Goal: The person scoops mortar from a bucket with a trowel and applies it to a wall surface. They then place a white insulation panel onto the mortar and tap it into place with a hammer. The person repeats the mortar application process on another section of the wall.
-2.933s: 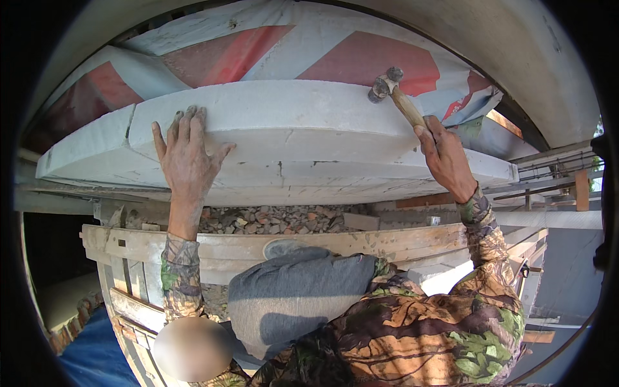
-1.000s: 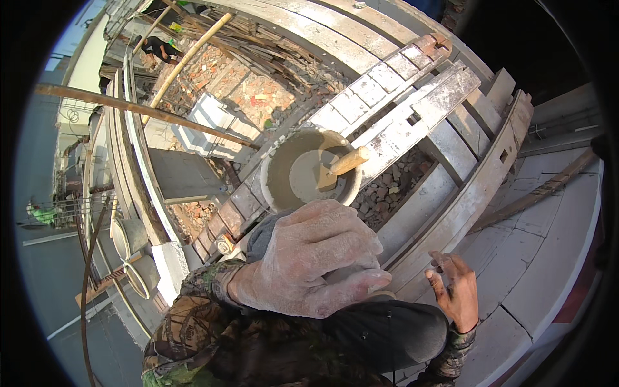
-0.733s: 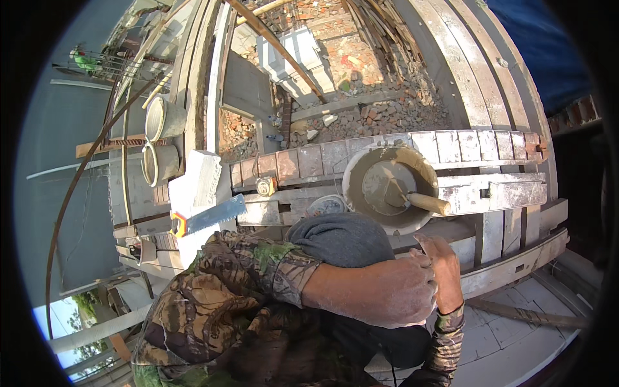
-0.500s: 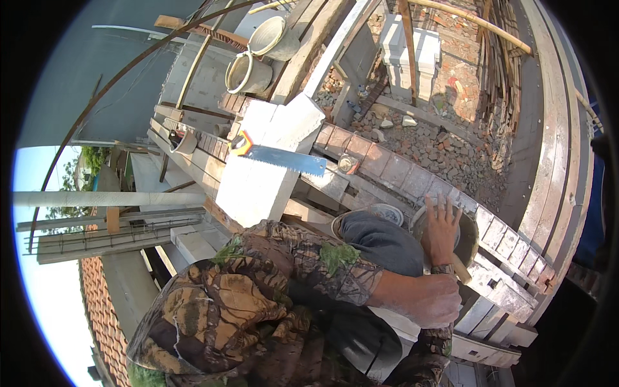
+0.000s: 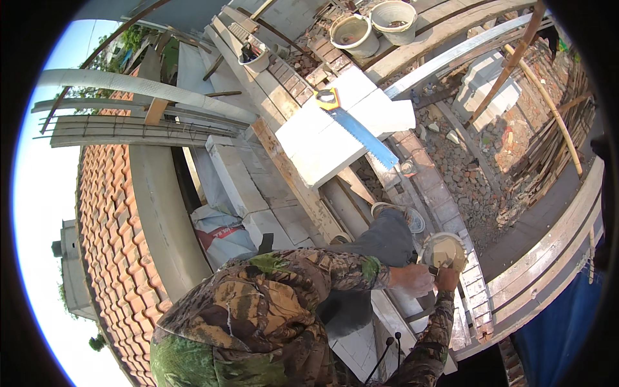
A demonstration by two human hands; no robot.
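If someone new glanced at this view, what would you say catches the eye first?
Most striking is the blue-bladed handsaw lying across a large white block near the top centre, on a scaffold of planks. Lower right, both hands meet at a small mortar bucket: the left hand beside it, the right hand at its rim. Two more buckets stand at the top, and a tiled roof fills the left side.

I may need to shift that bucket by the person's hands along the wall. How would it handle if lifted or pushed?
The bucket looks filled with grey mortar, so probably heavy for its size. It sits on a narrow brick ledge with rubble below, so a push could tip it off. Both hands, left hand and right hand, meet at its rim, suggesting a two-handed lift is safer.
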